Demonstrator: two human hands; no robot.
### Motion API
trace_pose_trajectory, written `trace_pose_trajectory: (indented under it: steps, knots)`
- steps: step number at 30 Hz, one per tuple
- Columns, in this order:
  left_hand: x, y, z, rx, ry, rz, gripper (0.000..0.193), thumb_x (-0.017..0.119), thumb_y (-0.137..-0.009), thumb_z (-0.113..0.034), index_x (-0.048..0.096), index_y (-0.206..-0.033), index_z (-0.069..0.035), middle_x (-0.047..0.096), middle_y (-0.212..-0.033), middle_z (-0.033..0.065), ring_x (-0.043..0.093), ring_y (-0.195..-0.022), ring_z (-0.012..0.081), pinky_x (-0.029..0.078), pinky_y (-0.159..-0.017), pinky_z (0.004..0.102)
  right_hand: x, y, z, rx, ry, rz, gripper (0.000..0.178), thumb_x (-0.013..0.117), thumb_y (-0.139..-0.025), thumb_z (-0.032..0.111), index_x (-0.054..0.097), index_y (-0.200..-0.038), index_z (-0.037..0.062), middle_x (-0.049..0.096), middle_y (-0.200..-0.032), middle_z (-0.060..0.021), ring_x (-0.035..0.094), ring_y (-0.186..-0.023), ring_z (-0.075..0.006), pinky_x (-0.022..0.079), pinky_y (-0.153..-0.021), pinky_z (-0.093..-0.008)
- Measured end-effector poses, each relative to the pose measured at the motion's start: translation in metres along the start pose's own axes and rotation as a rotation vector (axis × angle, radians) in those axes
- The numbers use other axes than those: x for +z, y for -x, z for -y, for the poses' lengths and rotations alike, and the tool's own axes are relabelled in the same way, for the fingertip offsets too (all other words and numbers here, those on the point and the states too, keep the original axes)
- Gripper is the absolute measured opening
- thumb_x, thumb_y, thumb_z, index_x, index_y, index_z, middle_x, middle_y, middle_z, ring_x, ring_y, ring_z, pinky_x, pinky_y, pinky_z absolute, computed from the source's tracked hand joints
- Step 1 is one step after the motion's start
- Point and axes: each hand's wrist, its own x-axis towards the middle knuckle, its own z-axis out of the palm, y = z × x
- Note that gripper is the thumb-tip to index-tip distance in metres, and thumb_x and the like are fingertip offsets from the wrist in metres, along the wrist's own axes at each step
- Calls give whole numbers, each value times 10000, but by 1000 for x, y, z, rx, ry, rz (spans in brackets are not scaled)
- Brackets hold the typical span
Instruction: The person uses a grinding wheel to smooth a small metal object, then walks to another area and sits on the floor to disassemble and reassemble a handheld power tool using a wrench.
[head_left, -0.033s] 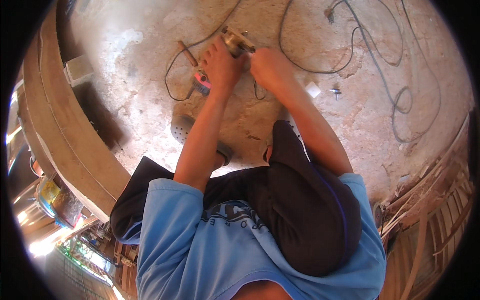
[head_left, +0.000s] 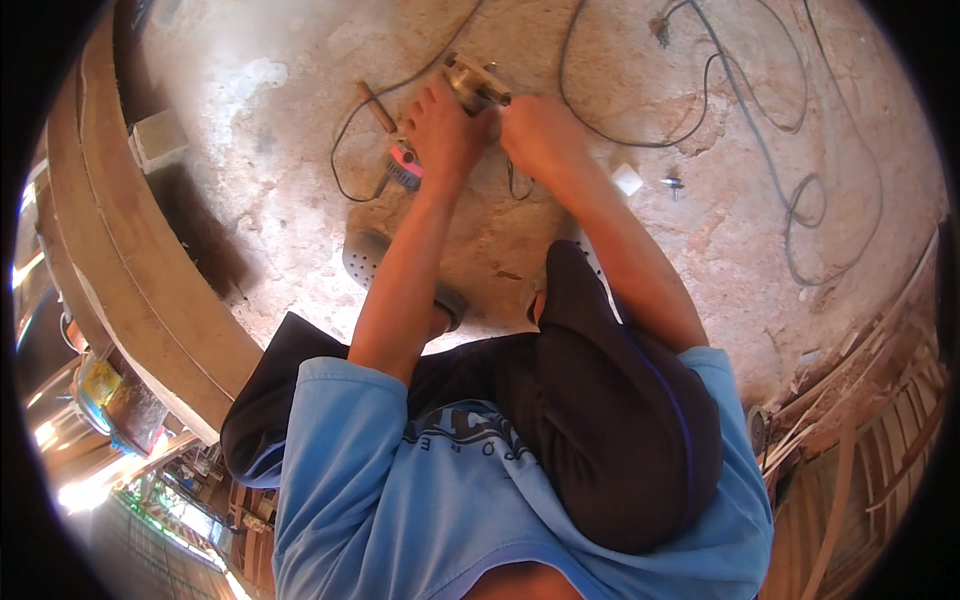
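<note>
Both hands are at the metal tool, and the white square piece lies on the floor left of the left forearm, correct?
Not quite: the head view shows the white square piece on the floor right of the right forearm. The left hand and right hand are indeed at the metal tool.

The metal tool (head_left: pixel 464 88) blocks the way between the left hand (head_left: pixel 447 128) and right hand (head_left: pixel 543 135). Leftward, a brown handle (head_left: pixel 376 107) obstructs; beyond it, a hand could pass over the floor (head_left: pixel 285 190). Rightward, looped cable (head_left: pixel 650 146) crosses.
</note>
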Motion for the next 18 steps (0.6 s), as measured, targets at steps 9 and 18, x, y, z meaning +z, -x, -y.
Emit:
trace_pose_trajectory:
  steps: [9,18]
  knots:
    - [1,-5,0,69,18,-60,922,806,-752,-520,427,-1421,-10,544,-1337,238,478,-1264,437,352,-1052,545,44,-7,-50,-117,-218,-282,272,526,-973,252,665,-894,31,656,-755,-237,646,-728,-449,502,-650,-534]
    - [4,-7,2,78,5,-56,911,812,-752,-458,394,-1423,-5,550,-1285,228,484,-1228,436,345,-1034,536,52,-29,-71,-127,-355,-190,323,572,-970,337,708,-1014,47,666,-865,-249,644,-832,-457,506,-694,-487]
